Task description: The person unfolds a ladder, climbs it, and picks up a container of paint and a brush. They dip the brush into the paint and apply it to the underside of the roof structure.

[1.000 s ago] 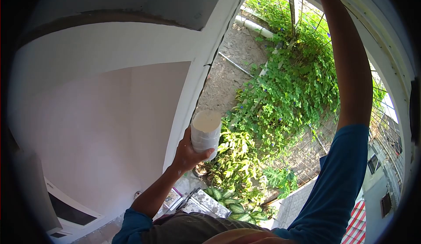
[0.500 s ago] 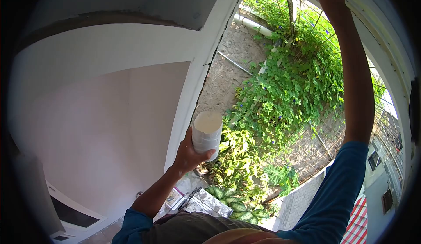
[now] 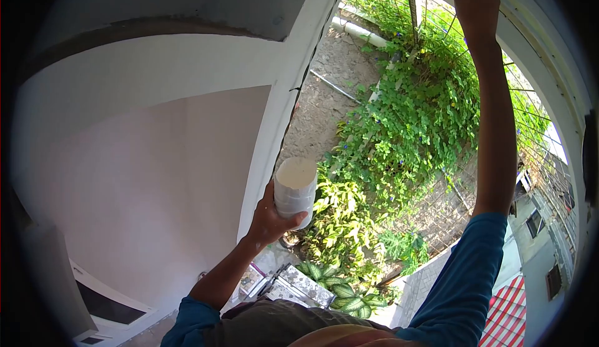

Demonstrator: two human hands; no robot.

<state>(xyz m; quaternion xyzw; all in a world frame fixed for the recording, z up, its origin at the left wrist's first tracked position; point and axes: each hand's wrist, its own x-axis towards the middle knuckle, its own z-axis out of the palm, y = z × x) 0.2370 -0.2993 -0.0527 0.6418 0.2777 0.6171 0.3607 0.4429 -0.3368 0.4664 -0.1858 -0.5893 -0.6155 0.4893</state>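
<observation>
Cup of white paint in my left hand, right hand high on the frame.

My left hand (image 3: 268, 221) is wrapped around a white container (image 3: 294, 188), held up beside the white wall edge (image 3: 282, 107), with leafy vines (image 3: 412, 116) far below. My right hand (image 3: 475, 1) reaches to the white window frame (image 3: 530, 41) at the top; its fingers are cut off there, so I cannot tell its grip.

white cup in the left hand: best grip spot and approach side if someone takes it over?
Grip the white cup around its upper side wall, coming from the plant side. It stands upright with an open top, apparently filled, so a level side grasp seems safest. The left hand already wraps its lower part from the wall side.
</observation>
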